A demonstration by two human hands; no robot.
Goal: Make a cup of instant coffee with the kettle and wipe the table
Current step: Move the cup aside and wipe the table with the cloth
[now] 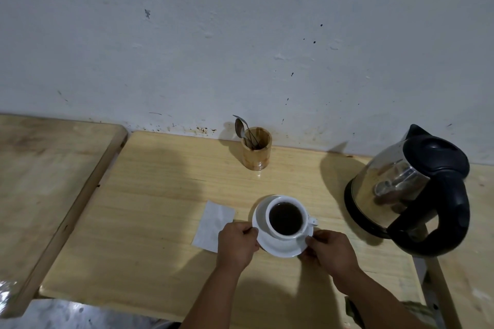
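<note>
— Holding what, and with which hand?

— Both. My left hand point(236, 244) is closed on the left rim of the white saucer point(278, 247), fingers curled over the edge, knuckles up. My right hand point(330, 251) pinches the saucer's near right rim, thumb on top, the other fingers tucked beneath where I cannot see them. Both forearms enter from the lower edge and converge on the saucer, wrists roughly level with the tabletop.

— Where is the cup?

— The white cup point(286, 218) stands upright in the middle of the saucer, filled with dark coffee, its handle pointing right toward the kettle point(409, 189). The saucer appears to rest on the pale wooden table point(160, 195); whether it is just lifted, I cannot tell.

— And the surroundings?

— A white paper napkin point(212, 224) lies flat just left of the saucer, its near corner hidden under my left hand. The steel kettle with black lid and handle sits on its base well to the right. A wooden holder point(257, 151) with spoons point(242, 128) stands at the back, near the wall point(240, 35). A second table point(40, 181) adjoins on the left.
</note>
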